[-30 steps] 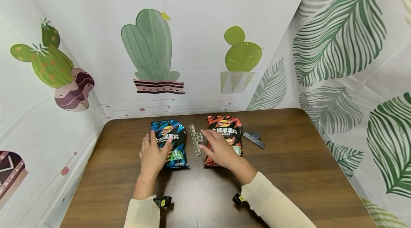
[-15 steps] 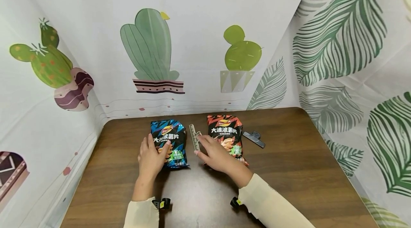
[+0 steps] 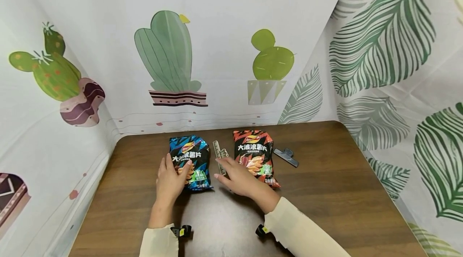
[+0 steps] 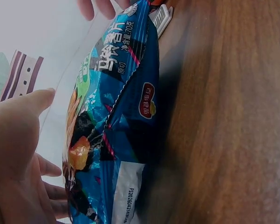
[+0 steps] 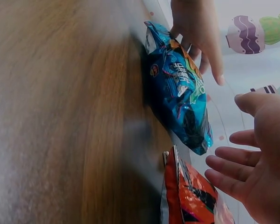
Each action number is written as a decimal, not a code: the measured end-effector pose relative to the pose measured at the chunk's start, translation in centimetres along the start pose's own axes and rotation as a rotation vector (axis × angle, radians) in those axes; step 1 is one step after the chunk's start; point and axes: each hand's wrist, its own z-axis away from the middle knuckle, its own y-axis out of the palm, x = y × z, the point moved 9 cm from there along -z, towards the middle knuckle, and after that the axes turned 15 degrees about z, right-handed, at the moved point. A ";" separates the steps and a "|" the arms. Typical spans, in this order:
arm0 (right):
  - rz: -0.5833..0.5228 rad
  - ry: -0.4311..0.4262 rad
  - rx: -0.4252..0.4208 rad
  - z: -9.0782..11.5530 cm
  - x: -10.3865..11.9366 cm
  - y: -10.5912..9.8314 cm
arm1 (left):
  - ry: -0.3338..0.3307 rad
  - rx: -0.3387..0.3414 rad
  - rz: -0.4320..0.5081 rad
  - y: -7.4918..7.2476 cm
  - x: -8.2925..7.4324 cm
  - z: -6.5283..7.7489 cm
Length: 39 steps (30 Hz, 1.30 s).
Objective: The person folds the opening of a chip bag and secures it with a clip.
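Observation:
A blue bag of potato chips (image 3: 197,168) lies on the table, left of centre. At its left side is my left hand (image 3: 171,180), fingers and thumb spread along it; the left wrist view has this hand (image 4: 11,149) beside the bag's printed front. Right of the blue bag lies a pale, flat strip with ruler-like marks (image 3: 218,154) and a small cartoon shape on its side. My right hand (image 3: 240,178), fingers extended, overlaps the strip's lower part and the left edge of a red bag of potato chips (image 3: 253,150). In the right wrist view its palm holds nothing.
A dark grey clip (image 3: 286,157) lies right of the red bag. The brown wooden table (image 3: 325,192) ends at a white cloth backdrop (image 3: 224,48) printed with cacti and leaves.
My right hand has moved left and slightly nearer, off most of the red bag and towards the marked strip. The left hand has slid only slightly; both bags stay put.

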 end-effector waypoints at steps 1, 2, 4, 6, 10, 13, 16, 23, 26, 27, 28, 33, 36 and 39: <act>-0.002 -0.003 0.004 -0.1 0.1 0.1 | -0.002 0.003 0.002 0.1 0.1 0.0; -0.003 -0.005 0.007 -0.1 0.2 0.3 | -0.003 0.005 0.003 0.1 0.2 0.0; -0.009 -0.007 0.016 -0.1 0.4 0.5 | -0.003 0.009 0.005 0.2 0.3 -0.1; -0.012 -0.013 0.020 -0.2 0.6 0.7 | -0.004 0.012 0.007 0.3 0.4 -0.1; -0.018 -0.019 0.035 -0.4 0.9 1.2 | -0.005 0.010 0.008 0.4 0.7 -0.1; -0.023 -0.022 0.040 -0.6 1.1 1.5 | -0.010 0.013 0.013 0.5 0.9 -0.1; -0.022 -0.022 0.045 -0.7 1.3 1.8 | -0.013 0.017 0.020 0.6 1.0 -0.2; -0.022 -0.020 0.084 -0.8 1.8 2.9 | -0.013 0.017 0.048 0.6 1.3 -0.3; -0.031 -0.015 0.100 -0.7 2.0 3.4 | -0.021 0.024 0.073 0.7 1.4 -0.2; -0.033 -0.013 0.106 -0.7 2.0 3.5 | -0.024 0.029 0.080 0.8 1.5 -0.1; -0.035 -0.009 0.112 -0.7 2.0 3.6 | -0.028 0.032 0.084 0.8 1.5 -0.1; -0.021 0.010 0.135 -0.8 2.1 4.1 | -0.025 0.041 0.115 0.9 1.5 -0.2; -0.022 0.023 0.139 -1.0 2.2 4.1 | -0.013 0.042 0.146 0.9 1.4 -0.4; -0.029 0.040 0.144 -1.1 2.3 4.1 | -0.007 0.046 0.172 1.0 1.5 -0.5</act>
